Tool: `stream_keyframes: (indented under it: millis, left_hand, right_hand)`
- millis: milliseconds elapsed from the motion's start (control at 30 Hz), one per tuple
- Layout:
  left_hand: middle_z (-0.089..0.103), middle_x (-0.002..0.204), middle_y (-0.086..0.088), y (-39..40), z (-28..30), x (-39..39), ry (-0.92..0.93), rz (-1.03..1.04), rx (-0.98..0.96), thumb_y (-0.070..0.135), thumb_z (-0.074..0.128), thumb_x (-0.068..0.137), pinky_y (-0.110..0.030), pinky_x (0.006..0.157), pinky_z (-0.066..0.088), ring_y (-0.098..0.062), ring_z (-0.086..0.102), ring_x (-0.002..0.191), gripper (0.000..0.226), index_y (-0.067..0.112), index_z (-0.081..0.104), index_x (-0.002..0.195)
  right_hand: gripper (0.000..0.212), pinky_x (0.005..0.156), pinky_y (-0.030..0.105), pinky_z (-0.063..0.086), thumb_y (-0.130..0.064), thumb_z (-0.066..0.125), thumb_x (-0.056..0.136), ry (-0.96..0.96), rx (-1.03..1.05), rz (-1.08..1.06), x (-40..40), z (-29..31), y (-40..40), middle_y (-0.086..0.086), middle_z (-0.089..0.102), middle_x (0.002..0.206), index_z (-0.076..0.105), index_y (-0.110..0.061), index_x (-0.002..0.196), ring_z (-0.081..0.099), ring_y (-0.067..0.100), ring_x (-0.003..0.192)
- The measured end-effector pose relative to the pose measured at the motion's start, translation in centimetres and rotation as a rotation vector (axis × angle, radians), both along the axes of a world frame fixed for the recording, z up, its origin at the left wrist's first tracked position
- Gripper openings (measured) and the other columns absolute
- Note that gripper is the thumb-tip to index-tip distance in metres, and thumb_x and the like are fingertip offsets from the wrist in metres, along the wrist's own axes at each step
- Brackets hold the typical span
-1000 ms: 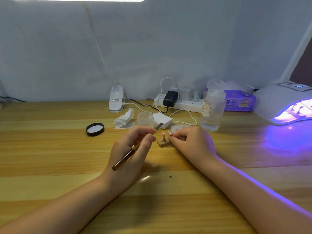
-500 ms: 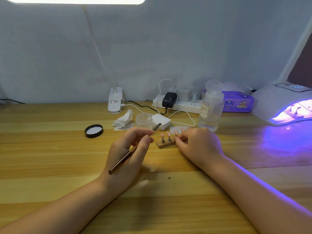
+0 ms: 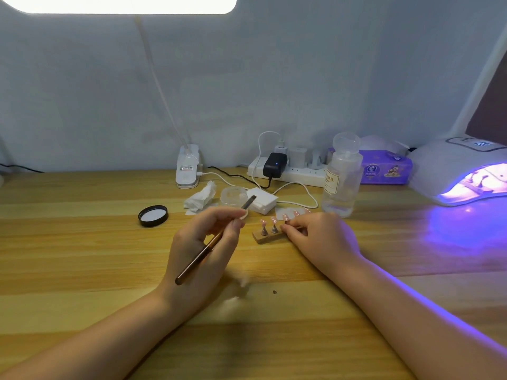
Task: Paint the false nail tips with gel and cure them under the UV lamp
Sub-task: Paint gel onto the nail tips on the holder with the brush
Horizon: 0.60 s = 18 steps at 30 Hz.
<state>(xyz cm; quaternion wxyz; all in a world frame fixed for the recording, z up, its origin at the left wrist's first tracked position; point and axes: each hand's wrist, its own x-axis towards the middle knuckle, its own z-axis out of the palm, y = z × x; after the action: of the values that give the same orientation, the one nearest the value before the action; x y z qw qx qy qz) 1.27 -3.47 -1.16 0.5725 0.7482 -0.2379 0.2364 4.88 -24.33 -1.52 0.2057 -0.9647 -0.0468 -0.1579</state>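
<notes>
a wooden table (image 3: 82, 256) carries a black lid (image 3: 153, 215), a crumpled tissue (image 3: 201, 198) and a white box (image 3: 262, 200) with a cable. at the back wall stand a white lamp clamp (image 3: 188, 171), a power strip (image 3: 290, 174) holding a black adapter (image 3: 274, 164), and a purple tissue pack (image 3: 386, 168).

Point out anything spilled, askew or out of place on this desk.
Nothing spilled or damaged shows. Only loose ends: a black lid lies off its jar, and a crumpled tissue sits beside that jar.
</notes>
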Motion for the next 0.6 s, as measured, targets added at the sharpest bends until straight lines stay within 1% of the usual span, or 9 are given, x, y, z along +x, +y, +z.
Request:
stream_keyframes:
  millis: [67, 133, 200, 300, 367, 433, 500, 567, 600]
  left_hand:
    - [0.071, 0.092, 0.006, 0.3, 0.4, 0.5, 0.016, 0.018, -0.013, 0.024, 0.065, 0.092, -0.021, 0.073, 0.055, -0.012, 0.068, 0.085, 0.012, 0.029, 0.069, 0.102]
    - [0.071, 0.088, 0.007, 0.7, 1.1, 1.2, 0.023, 0.056, -0.031, 0.013, 0.064, 0.094, -0.016, 0.067, 0.052, -0.009, 0.067, 0.079, 0.017, 0.028, 0.069, 0.101]
    - [0.071, 0.086, 0.009, 1.2, 1.9, 2.2, 0.036, 0.093, -0.046, 0.013, 0.062, 0.095, -0.014, 0.067, 0.052, -0.006, 0.067, 0.078, 0.016, 0.027, 0.069, 0.099]
    - [0.073, 0.081, 0.008, 1.9, 2.9, 3.6, 0.078, 0.101, -0.041, 0.012, 0.062, 0.095, -0.017, 0.068, 0.053, -0.006, 0.068, 0.076, 0.016, 0.026, 0.070, 0.094]
    - [0.073, 0.078, 0.008, 2.1, 3.5, 4.3, 0.099, 0.114, -0.022, 0.010, 0.065, 0.092, -0.015, 0.065, 0.053, -0.005, 0.069, 0.073, 0.014, 0.024, 0.069, 0.091]
    - [0.073, 0.073, 0.008, 2.1, 4.3, 5.0, 0.106, 0.165, 0.025, 0.008, 0.068, 0.088, -0.015, 0.061, 0.052, -0.004, 0.070, 0.069, 0.015, 0.023, 0.067, 0.085]
    - [0.071, 0.068, 0.007, 2.0, 5.4, 6.0, 0.144, 0.232, 0.089, 0.009, 0.072, 0.084, -0.023, 0.063, 0.055, -0.008, 0.069, 0.068, 0.015, 0.022, 0.069, 0.078]
    - [0.071, 0.068, 0.003, 1.8, 6.6, 6.9, 0.191, 0.277, 0.143, 0.009, 0.072, 0.080, -0.036, 0.071, 0.059, -0.014, 0.069, 0.071, 0.010, 0.018, 0.073, 0.075]
    - [0.071, 0.068, 0.001, 1.6, 7.0, 7.2, 0.200, 0.303, 0.171, 0.010, 0.071, 0.079, -0.040, 0.074, 0.059, -0.016, 0.069, 0.074, 0.008, 0.016, 0.074, 0.074]
  right_hand:
    - [0.033, 0.069, 0.035, 0.055, -0.047, 0.048, 0.094, 0.001, -0.023, 0.001, 0.0, 0.0, 0.1, -0.006, 0.070, 0.091, 0.072, -0.026, 0.099, 0.062, 0.016, 0.083]
    - [0.033, 0.067, 0.034, 0.054, -0.044, 0.046, 0.095, 0.000, -0.046, -0.002, -0.1, -0.1, 0.1, -0.005, 0.070, 0.088, 0.072, -0.024, 0.098, 0.062, 0.017, 0.080]
    - [0.032, 0.063, 0.032, 0.054, -0.042, 0.046, 0.095, -0.003, -0.047, -0.007, -0.1, -0.1, 0.2, -0.004, 0.068, 0.080, 0.071, -0.022, 0.093, 0.061, 0.017, 0.074]
    - [0.030, 0.056, 0.027, 0.049, -0.039, 0.046, 0.093, -0.003, -0.062, -0.021, -0.2, -0.2, 0.3, -0.005, 0.063, 0.071, 0.067, -0.022, 0.082, 0.057, 0.017, 0.067]
    - [0.029, 0.055, 0.026, 0.047, -0.038, 0.046, 0.092, -0.002, -0.063, -0.027, -0.3, -0.2, 0.3, -0.004, 0.062, 0.069, 0.066, -0.021, 0.079, 0.057, 0.017, 0.066]
    - [0.029, 0.056, 0.028, 0.049, -0.036, 0.046, 0.092, -0.003, -0.057, -0.026, -0.3, -0.2, 0.3, -0.004, 0.064, 0.070, 0.068, -0.020, 0.081, 0.058, 0.017, 0.066]
    - [0.029, 0.057, 0.029, 0.051, -0.035, 0.046, 0.091, -0.006, -0.052, -0.031, -0.3, -0.2, 0.3, -0.003, 0.064, 0.070, 0.069, -0.020, 0.083, 0.058, 0.017, 0.066]
    - [0.026, 0.058, 0.029, 0.052, -0.035, 0.048, 0.088, -0.026, -0.026, -0.046, -0.4, -0.3, 0.4, -0.003, 0.064, 0.069, 0.069, -0.020, 0.085, 0.058, 0.016, 0.067]
    - [0.025, 0.058, 0.029, 0.052, -0.035, 0.049, 0.087, -0.037, -0.006, -0.052, -0.4, -0.3, 0.4, -0.004, 0.064, 0.069, 0.070, -0.021, 0.086, 0.059, 0.016, 0.067]
